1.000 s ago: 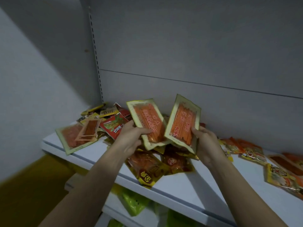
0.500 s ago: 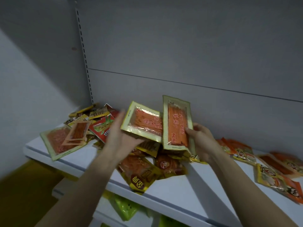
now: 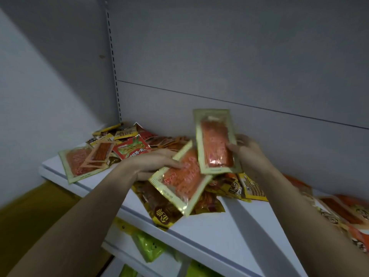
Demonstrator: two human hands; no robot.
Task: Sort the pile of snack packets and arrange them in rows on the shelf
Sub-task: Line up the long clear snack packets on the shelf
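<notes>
Mid-frame, left hand (image 3: 153, 162) is gripping one orange packet (image 3: 179, 179) while right hand (image 3: 249, 154) is pinching its match (image 3: 216, 142) upright above the pile (image 3: 127, 144), likely pairing same-kind packets.

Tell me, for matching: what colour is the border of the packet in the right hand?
Pale yellow-green, around an orange centre; head view.

Head cam, close, looks fwd/down at shelf (image 3: 229, 234).
</notes>
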